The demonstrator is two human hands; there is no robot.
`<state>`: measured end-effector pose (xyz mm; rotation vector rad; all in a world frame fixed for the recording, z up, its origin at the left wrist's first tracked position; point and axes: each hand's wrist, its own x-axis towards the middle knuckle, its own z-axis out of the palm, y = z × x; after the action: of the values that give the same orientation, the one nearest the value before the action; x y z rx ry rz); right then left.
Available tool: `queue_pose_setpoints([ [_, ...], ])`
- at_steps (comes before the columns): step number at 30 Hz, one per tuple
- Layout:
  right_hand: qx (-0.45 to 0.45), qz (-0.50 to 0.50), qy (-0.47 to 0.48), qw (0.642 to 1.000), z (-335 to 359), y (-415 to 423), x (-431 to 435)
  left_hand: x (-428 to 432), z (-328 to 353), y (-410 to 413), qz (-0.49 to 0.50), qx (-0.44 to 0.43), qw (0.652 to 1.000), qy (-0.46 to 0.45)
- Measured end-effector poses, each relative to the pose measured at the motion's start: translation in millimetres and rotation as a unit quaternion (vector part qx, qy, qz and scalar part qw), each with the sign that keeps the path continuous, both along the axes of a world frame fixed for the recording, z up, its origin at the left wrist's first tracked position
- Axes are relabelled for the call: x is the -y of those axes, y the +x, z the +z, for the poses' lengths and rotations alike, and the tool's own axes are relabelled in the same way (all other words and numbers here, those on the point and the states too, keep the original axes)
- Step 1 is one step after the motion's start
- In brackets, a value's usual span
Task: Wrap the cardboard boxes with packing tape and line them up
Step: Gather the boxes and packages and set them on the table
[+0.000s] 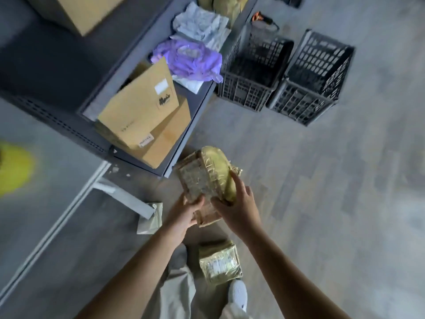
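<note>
I hold a small cardboard box (199,180) wrapped in glossy yellowish tape above the floor. My left hand (186,212) grips its near left corner, thumb on the top face. My right hand (239,203) curls round a yellow-brown roll of packing tape (218,169) pressed against the box's right side. The edge of a further taped package (208,217) shows just under my hands. Another taped box (219,263) lies on the floor by my feet.
A dark metal shelf (197,111) at left carries plain cardboard boxes (142,111), a purple bag (188,58) and white wrapping. Two black plastic crates (253,72) stand on the grey floor at the back right. A small pale packet (150,219) leans by a table leg.
</note>
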<state>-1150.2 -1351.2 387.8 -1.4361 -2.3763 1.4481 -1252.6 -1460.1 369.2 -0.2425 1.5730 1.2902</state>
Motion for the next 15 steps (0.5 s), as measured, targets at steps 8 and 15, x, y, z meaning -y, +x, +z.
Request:
queue_pose_setpoints([
  [8, -0.139, 0.142, 0.103, 0.975, 146.1, 5.7, 28.8, 20.0, 153.6, 14.1, 0.107, -0.092, 0.99, 0.031],
  [15, -0.276, 0.236, 0.134, 0.922, 227.0, -6.4, 56.7, 71.1, 248.0, 22.2, 0.178, -0.208, 0.959, 0.077],
])
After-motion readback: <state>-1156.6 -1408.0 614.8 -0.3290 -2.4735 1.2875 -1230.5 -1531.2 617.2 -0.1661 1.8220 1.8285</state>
